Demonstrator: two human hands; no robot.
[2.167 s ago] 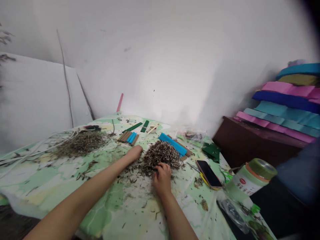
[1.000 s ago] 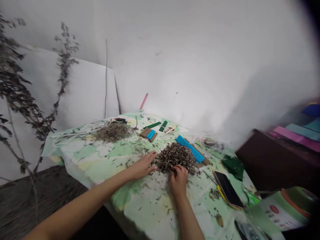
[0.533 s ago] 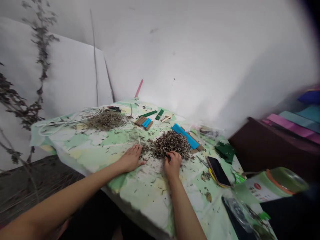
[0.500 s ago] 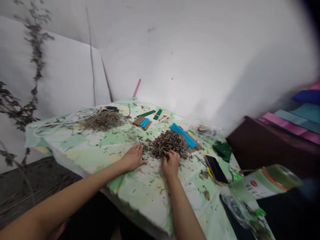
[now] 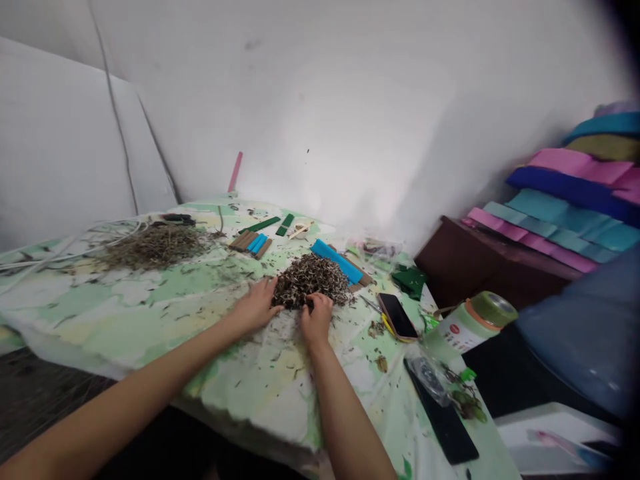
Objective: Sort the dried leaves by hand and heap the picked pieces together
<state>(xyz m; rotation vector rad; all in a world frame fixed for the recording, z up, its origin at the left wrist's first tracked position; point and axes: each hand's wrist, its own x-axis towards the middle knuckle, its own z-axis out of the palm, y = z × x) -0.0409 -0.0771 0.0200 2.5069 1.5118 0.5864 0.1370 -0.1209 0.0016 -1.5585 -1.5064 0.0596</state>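
A heap of small dried plant pieces (image 5: pixel 317 273) lies on the green and white cloth-covered table (image 5: pixel 200 307). My left hand (image 5: pixel 256 305) rests at the left edge of the heap, palm down, its fingers stretched out and touching the pieces. At the near edge, my right hand (image 5: pixel 317 321) has its thumb and fingers curled together against the heap. Dark bits show by its fingertips, but what it pinches is too small to make out. Just behind the heap lies a blue strip (image 5: pixel 337 261) on brown strips.
A heap of dried stalks (image 5: pixel 155 245) lies left, near white cable. Rolled brown and blue pieces (image 5: pixel 253 243) and green strips (image 5: pixel 285 225) lie behind. On the right are a phone (image 5: pixel 397 316) over yellow-handled scissors, a bottle (image 5: pixel 470 323) and stacked coloured sheets (image 5: pixel 560 220).
The view has turned right. My left hand has moved in against the heap, closing the gap of scattered bits. My right hand stays at the near edge.
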